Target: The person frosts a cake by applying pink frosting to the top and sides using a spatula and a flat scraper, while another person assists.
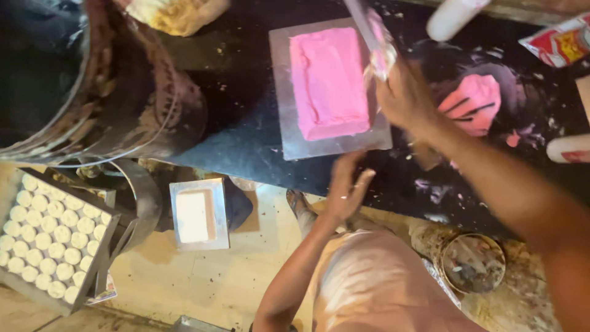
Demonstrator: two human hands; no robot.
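A pink rectangular block [329, 83] lies on a square metal plate [284, 92] on the dark worktop. My right hand [402, 98] grips a long flat metal blade [370, 31] smeared with pink, held against the block's right side. My left hand [347, 187] hovers with fingers spread just below the plate's near edge, at the worktop's front rim, holding nothing. A lump of pink paste [476, 101] sits on the worktop to the right of my right hand.
A big metal drum [92, 92] stands at the left. Below, a tray of several white round pieces [52, 237], a small metal plate with a white block [198, 215] and a dirty round tin [473, 261] rest on the floor. White rollers [452, 18] and a red packet [562, 43] lie at the right.
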